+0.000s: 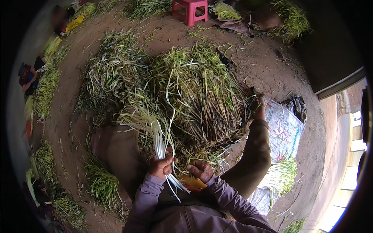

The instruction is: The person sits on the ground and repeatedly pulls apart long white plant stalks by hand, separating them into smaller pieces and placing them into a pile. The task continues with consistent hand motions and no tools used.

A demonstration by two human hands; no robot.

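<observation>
Left hand (161,166) gripping white stalks (160,141), upright, tips away

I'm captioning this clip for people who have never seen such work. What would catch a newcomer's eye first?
The big heap of green-topped, white-stalked plants fills the middle of the dirt ground. Just below it, the left hand grips a bunch of long white stalks, with the right hand close beside. A red plastic stool stands at the top edge.

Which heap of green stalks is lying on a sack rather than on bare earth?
The small heap at lower right, resting on the white woven sack.
</observation>
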